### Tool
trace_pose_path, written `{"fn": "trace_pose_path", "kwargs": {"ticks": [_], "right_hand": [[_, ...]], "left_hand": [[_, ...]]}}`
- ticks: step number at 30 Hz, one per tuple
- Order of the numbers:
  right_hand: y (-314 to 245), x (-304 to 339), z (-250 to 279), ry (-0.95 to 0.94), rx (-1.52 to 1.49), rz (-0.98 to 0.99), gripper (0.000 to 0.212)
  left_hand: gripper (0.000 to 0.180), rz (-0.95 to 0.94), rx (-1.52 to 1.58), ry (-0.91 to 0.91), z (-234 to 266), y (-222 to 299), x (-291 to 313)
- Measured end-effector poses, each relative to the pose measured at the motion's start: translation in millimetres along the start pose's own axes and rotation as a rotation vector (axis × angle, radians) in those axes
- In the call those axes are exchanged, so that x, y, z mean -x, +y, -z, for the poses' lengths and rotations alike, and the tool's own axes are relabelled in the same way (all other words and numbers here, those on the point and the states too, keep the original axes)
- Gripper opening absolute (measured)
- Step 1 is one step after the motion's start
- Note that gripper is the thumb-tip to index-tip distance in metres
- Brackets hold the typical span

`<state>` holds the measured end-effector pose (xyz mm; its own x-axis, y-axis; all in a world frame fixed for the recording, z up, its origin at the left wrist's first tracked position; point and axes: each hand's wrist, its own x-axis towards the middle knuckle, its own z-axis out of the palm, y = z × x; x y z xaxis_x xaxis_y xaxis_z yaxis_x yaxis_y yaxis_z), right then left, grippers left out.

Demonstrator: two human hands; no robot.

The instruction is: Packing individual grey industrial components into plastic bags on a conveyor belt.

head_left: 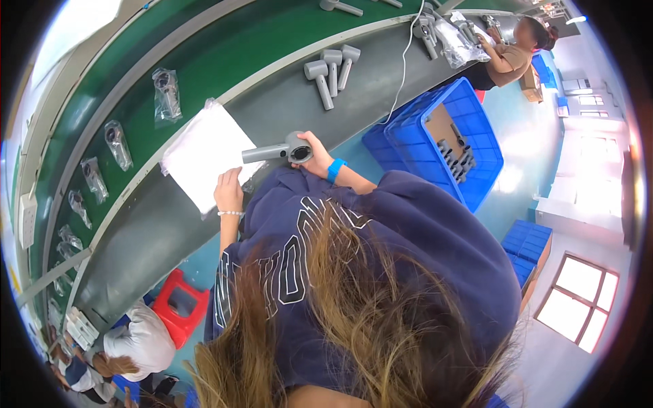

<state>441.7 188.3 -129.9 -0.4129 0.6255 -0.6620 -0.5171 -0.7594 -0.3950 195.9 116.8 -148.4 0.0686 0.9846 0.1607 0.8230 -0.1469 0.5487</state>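
Observation:
My right hand (314, 158) is closed around the round head of a grey hair dryer (272, 153). Its handle points left, over the edge of a stack of white plastic bags (211, 155) on the grey bench. At the near edge of that stack is my left hand (229, 193), its fingers bent together on the bags. How many bags it grips is hidden. Farther along the bench, several loose grey hair dryers (332, 71) lie side by side.
Beyond the bench runs a green conveyor belt (136, 88) carrying several bagged hair dryers (165, 97). A blue crate (469, 146) holding grey parts stands at right. A white cable (407, 58) hangs over the bench. Co-workers sit at far right and lower left, near a red stool (181, 309).

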Motion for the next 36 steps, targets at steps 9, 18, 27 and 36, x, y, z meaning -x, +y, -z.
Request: {"fn": "trace_pose_path", "kwargs": {"ticks": [9,18,27,36], "right_hand": [[1.5,-0.6,-13.0,-0.216,0.205,-0.083,0.043],[7.5,-3.4,-22.7,-0.193,0.445,0.063,0.041],[20.9,-20.2,-57.0,-0.146,1.082,0.597,0.036],[32.6,-6.3,-78.5,-0.29,0.953,0.238,0.035]], "left_hand": [[0.032,0.116,-0.132,-0.073,-6.1,-25.7,-7.4],[0.008,0.385,0.403,0.163,-20.7,-33.6,9.7],[0.045,0.298,0.625,0.11,-9.5,0.5,8.4],[0.052,0.319,0.87,0.018,23.9,32.1,-6.9]]}}
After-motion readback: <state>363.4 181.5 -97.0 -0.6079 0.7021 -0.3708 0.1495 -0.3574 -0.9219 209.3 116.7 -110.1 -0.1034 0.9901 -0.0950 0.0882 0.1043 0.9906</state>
